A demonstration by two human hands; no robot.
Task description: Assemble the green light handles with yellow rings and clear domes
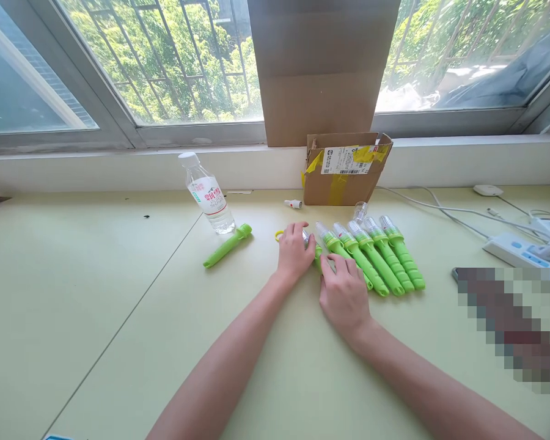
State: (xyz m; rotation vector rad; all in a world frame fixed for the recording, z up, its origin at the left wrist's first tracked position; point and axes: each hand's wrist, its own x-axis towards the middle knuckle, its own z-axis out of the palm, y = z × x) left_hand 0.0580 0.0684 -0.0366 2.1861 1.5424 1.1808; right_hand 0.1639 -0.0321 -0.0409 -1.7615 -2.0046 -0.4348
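Observation:
Near the middle of the table, my left hand (294, 250) has its fingers curled round the clear top of a green stick (318, 252). My right hand (345, 293) is closed on the lower part of that same stick, mostly hiding it. Just right of it, several green sticks with clear caps (387, 256) lie side by side, slanting. A green handle without a clear cap (228, 246) lies to the left. Beside my left hand, a yellow ring (278, 235) shows. A small white and red piece (293, 204) and a loose clear cap (360, 211) lie farther back.
A water bottle (209, 198) stands at the back left. An open cardboard box (343, 174) stands by the window ledge. Cables and a power strip (522, 249) lie at the right, behind a blurred object (513, 324).

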